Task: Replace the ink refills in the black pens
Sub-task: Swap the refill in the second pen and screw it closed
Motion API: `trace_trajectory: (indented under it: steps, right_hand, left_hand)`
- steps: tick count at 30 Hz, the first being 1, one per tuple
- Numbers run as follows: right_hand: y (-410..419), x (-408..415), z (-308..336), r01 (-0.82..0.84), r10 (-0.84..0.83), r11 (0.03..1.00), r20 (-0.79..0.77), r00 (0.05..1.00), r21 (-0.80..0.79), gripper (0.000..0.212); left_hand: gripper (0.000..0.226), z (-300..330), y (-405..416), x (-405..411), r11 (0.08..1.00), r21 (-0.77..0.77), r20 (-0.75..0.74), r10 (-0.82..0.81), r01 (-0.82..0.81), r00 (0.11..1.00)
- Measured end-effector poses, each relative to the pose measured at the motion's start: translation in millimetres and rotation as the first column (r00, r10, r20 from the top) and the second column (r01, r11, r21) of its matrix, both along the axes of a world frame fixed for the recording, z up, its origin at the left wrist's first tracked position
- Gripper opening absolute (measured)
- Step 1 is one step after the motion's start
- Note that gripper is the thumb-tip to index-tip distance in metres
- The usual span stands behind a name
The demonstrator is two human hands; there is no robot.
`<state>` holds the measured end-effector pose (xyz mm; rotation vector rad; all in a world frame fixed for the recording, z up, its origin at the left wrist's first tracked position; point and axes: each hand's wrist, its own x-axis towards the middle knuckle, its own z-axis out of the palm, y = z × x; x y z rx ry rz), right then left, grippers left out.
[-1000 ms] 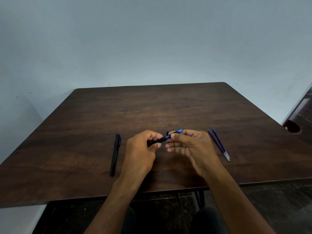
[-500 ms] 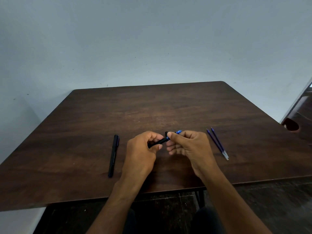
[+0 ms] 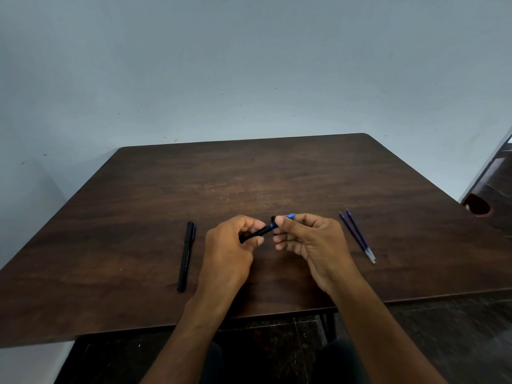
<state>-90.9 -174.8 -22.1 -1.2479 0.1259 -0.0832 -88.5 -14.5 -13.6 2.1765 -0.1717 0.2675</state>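
Observation:
My left hand [image 3: 231, 252] grips the barrel of a black pen [image 3: 260, 232] held just above the table. My right hand [image 3: 313, 246] pinches the pen's far end between thumb and fingers, where a blue tip [image 3: 290, 216] shows. A second black pen [image 3: 186, 256] lies on the table to the left of my left hand. Two blue ink refills [image 3: 357, 235] lie side by side to the right of my right hand. How the held pen's parts join is hidden by my fingers.
The dark brown wooden table [image 3: 249, 178] stands against a pale wall. A dark piece of furniture [image 3: 487, 195] sits at the right edge of view. My knees show below the table's front edge.
My right thumb and fingers have shifted slightly along the pen's blue end; both hands stay in about the same place. The pen on the table and the refills have not moved.

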Motion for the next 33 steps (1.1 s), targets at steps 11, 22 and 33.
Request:
trace_trajectory:
  steps: [11,22,33]
  right_hand:
    - [3.1,-0.5,-1.1,-0.054,0.054,0.994,-0.002,0.999,0.094,0.027]
    - [8.4,-1.0,-0.5,0.012,-0.013,0.997,0.008,1.0,0.081,0.014]
    - [11.7,-2.5,-1.3,-0.008,0.002,0.987,0.04,0.999,0.159,0.016]
  left_hand:
    - [0.026,-0.9,3.8,0.1,1.0,-0.005,0.01,0.0,0.0,1.0]
    - [0.026,-0.1,-0.5,-2.4,1.0,-0.029,0.041,-0.008,0.01,0.999]
    - [0.026,-1.1,0.4,-1.5,0.999,-0.036,0.05,-0.008,0.01,0.999]
